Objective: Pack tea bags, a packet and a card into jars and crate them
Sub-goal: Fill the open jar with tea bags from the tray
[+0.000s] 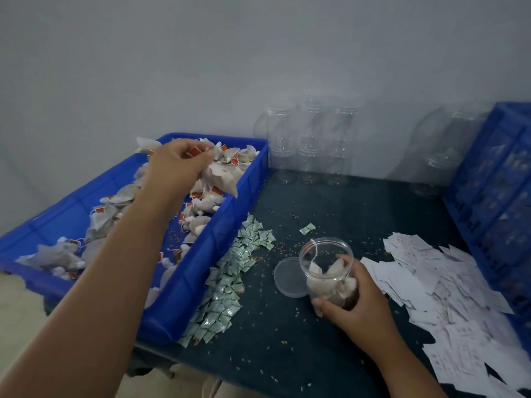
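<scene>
Now left hand (178, 165) grip pinches papery tea bags (221, 178); right hand (360, 303) grip wraps clear round jar (324, 255).

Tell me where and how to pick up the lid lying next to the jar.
Probably pinch the lid by its thin rim at the near-left edge, from above. It lies flat on the table, so only the rim offers purchase, and the jar in the right hand crowds its right side.

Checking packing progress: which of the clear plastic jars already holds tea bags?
The clear plastic jar gripped by the right hand, beside its loose round lid; the jars stacked at the wall look empty.
</scene>
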